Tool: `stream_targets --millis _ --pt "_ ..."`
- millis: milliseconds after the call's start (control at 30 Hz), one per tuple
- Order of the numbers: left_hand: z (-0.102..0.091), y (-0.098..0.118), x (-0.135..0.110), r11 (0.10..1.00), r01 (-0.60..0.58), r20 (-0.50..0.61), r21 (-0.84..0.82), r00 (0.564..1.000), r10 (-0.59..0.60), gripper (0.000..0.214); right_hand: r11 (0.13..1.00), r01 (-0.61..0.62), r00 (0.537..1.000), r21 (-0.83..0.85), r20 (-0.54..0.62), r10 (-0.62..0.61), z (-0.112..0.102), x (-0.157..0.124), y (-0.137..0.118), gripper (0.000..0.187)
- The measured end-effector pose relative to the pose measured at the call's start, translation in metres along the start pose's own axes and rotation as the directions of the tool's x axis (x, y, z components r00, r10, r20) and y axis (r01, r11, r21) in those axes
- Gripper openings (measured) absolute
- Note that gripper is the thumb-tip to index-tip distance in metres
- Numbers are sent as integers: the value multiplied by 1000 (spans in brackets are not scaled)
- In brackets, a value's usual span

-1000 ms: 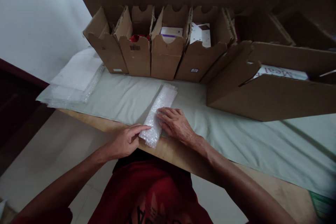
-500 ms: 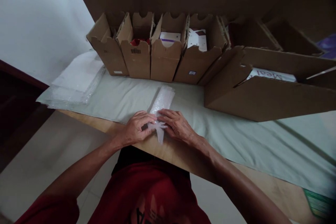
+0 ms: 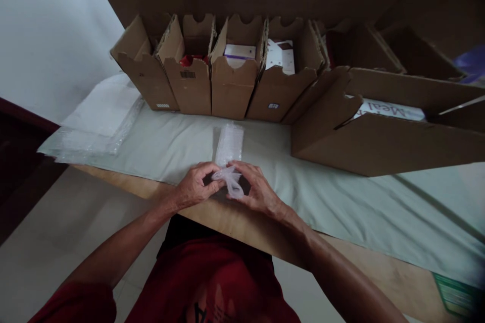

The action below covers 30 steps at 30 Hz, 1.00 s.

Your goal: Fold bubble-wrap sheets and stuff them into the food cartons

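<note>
**Hands bunch the near end of the wrap**

Left hand (image 3: 194, 186) and right hand (image 3: 257, 191) meet at the table (image 3: 242, 224) edge. Both have the fingers curled narrow and pinch the loose near end of the wrap (image 3: 229, 144) between their tips. The wrap lies on the cloth (image 3: 170, 144) and runs from the hands toward 12 o'clock.

One second ago the right hand lay flat on the wrap and the left touched only its corner. The wrap then leaned toward 1 o'clock; now it lies nearly straight. Half a second ago the loose end was flat under the fingers; now it is crumpled and a little lifted.

Small boxes (image 3: 212, 86) stand in a row at 12 o'clock, a big box (image 3: 379, 144) at 2 o'clock, and sheets (image 3: 98, 116) lie at 10 o'clock.
</note>
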<state>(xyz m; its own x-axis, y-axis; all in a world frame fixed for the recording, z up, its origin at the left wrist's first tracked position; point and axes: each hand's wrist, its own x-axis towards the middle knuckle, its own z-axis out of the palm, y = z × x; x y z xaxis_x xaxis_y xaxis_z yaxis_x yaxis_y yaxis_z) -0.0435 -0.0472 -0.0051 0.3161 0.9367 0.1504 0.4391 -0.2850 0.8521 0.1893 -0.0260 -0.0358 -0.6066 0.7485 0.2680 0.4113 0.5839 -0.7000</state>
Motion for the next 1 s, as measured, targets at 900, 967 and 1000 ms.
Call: stream_targets --millis 900,967,1000 --pt "-8 -29 43 980 -172 212 97 966 149 39 944 182 981 -274 -14 -193 18 -5 -14 37" --pt "-7 -32 43 972 -208 205 112 962 183 39 957 166 985 -236 -12 -174 15 -4 -16 34" --pt "-6 -34 43 967 -223 199 119 960 197 38 963 164 985 -215 -20 -172 14 -3 -17 32"
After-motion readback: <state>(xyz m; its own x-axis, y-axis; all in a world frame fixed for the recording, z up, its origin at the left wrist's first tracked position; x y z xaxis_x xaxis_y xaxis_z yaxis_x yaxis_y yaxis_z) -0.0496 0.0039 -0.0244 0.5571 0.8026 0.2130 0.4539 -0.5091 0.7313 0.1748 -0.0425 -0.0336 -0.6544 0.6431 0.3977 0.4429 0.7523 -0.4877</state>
